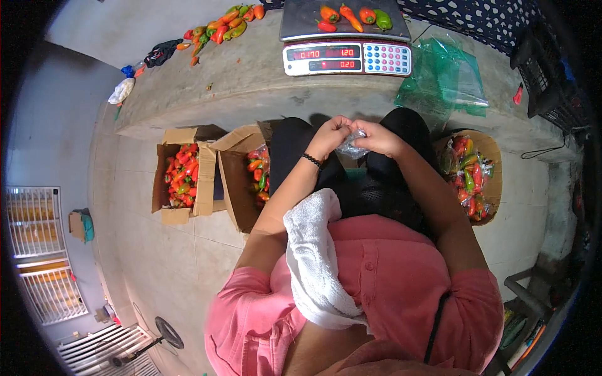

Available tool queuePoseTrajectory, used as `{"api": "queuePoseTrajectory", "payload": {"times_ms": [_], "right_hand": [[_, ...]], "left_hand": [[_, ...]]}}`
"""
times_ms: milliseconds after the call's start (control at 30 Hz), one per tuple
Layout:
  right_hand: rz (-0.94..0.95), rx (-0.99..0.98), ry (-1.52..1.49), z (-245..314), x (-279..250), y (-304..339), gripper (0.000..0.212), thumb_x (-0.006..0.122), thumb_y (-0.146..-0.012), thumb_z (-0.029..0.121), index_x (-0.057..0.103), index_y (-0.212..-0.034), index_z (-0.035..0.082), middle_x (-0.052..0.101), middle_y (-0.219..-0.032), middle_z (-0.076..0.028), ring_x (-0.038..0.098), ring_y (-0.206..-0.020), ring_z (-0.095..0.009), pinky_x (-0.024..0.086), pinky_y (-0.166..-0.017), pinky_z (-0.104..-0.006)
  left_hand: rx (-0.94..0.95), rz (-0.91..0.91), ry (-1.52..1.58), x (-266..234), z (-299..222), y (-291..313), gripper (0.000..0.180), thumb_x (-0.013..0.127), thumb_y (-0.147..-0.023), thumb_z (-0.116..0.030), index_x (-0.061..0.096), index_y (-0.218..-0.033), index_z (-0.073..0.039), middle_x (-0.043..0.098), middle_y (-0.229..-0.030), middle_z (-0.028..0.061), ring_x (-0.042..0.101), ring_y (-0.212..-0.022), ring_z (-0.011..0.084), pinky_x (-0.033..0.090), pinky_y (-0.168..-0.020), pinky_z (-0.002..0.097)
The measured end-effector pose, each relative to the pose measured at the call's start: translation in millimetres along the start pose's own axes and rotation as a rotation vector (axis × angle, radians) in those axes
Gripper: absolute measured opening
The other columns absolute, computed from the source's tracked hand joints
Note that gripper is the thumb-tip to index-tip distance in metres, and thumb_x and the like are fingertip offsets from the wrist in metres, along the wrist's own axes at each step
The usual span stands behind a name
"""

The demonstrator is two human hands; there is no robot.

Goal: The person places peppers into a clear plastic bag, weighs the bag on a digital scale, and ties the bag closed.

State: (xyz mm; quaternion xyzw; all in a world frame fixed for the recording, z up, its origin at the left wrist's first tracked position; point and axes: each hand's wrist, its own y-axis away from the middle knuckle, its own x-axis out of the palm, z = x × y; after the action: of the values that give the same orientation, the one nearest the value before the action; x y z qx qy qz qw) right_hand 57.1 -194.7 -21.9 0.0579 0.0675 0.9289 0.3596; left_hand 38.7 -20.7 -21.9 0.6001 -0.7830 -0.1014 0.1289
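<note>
Above my lap, both hands come together on a crumpled clear plastic bag (pixel 353 145). My left hand (pixel 330 136), with a dark beaded bracelet at the wrist, pinches its upper edge. My right hand (pixel 380 139) is closed on the bag's other side; its fingertips are partly hidden. Just ahead on the concrete ledge stands a digital scale (pixel 347 58) with a lit red display. Several red, orange and green peppers (pixel 367 15) lie spread on its dark pan (pixel 301 28). Right of the scale is a heap of green and clear plastic bags (pixel 442 78).
A pile of loose peppers (pixel 219 28) sits at the ledge's far left. On the floor to the left are two cardboard boxes of peppers (pixel 183 178), (pixel 260 172). To my right, another box (pixel 492 150) holds bagged peppers. A black crate (pixel 545 72) stands far right.
</note>
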Motion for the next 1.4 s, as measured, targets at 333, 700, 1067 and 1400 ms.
{"api": "queuePoseTrajectory", "payload": {"times_ms": [333, 700, 1067, 1400], "right_hand": [[0.001, -0.026, 0.128, -1, 0, 1, 0.026, 0.055, -0.077, 0.005, 0.051, -0.102, 0.000, 0.056, -0.094, -0.003, 0.050, -0.087, -0.010, 0.042, -0.078, -0.0270], [-0.039, -0.017, 0.270, 2, 2, 1, 0.026, 0.056, -0.076, 0.008, 0.052, -0.101, 0.001, 0.057, -0.090, -0.005, 0.051, -0.084, -0.011, 0.042, -0.076, -0.0268], [-0.052, -0.072, 0.434, 0, 3, 2, 0.031, 0.056, -0.076, 0.010, 0.051, -0.105, 0.001, 0.059, -0.094, -0.010, 0.054, -0.087, -0.015, 0.043, -0.079, -0.0289], [-0.021, -0.032, 0.499, -10, 1, 1, 0.045, 0.057, -0.077, 0.012, 0.046, -0.120, 0.005, 0.059, -0.099, -0.015, 0.057, -0.090, -0.020, 0.043, -0.081, -0.0313]], "left_hand": [[-0.002, 0.024, -0.074, 3, -3, 2, 0.014, 0.051, -0.084, -0.009, 0.053, -0.095, -0.002, 0.055, -0.083, 0.0008, 0.050, -0.071, 0.0081, 0.041, -0.063, 0.0216], [0.021, 0.044, -0.077, 0, 8, -3, 0.014, 0.051, -0.086, -0.012, 0.053, -0.096, -0.002, 0.056, -0.084, 0.0005, 0.050, -0.074, 0.0081, 0.042, -0.066, 0.0216], [0.026, 0.028, -0.266, 3, 3, 0, 0.016, 0.053, -0.082, -0.011, 0.054, -0.094, 0.000, 0.057, -0.083, 0.0031, 0.052, -0.076, 0.0102, 0.043, -0.067, 0.0235], [0.046, 0.027, -0.351, 3, 11, -3, 0.018, 0.056, -0.080, -0.011, 0.054, -0.093, 0.000, 0.059, -0.081, 0.0056, 0.054, -0.073, 0.0107, 0.044, -0.066, 0.0246]]}}
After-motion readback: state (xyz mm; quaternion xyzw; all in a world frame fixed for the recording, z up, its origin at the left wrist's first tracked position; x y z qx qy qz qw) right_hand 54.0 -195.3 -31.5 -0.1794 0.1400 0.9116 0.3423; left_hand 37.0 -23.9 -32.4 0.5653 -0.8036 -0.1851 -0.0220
